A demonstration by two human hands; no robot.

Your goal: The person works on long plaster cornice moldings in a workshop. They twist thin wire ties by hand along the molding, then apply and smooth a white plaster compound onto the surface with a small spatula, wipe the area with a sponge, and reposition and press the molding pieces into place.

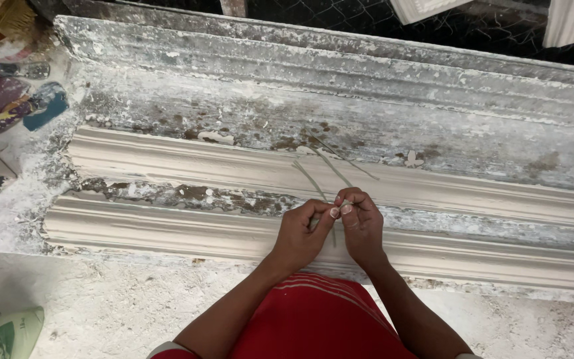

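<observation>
- Two hands are seen, both the person's own: the left hand and the right hand, brought together thumb to thumb over the long plaster moulding.
- A thin bundle of pale fibre strands is counted as one, with about three loose ends fanned out from it; two mouldings are seen, the near one and a second plaster moulding behind it.
- The left hand is closed in a pinch on the lower end of the strands; the right hand is likewise clamped on them, fingertips curled inward and touching the left thumb.
- The strands are seen as stiff, straw-coloured and narrow, rising from the hands and slanting away across the second moulding; one end reaches the stained trough beyond it.
- The near moulding is stepped in parallel ridges, off-white, with its left end cut square just beside a drift of white powder.
- Left of that end, painted scraps are scattered, and a green-printed sack is seen below it, well apart from the hands.
- To the right of the hands, the moulding runs bare to the frame edge; its near edge is bordered by a dusty floor.
- A red garment is seen between the forearms.
</observation>
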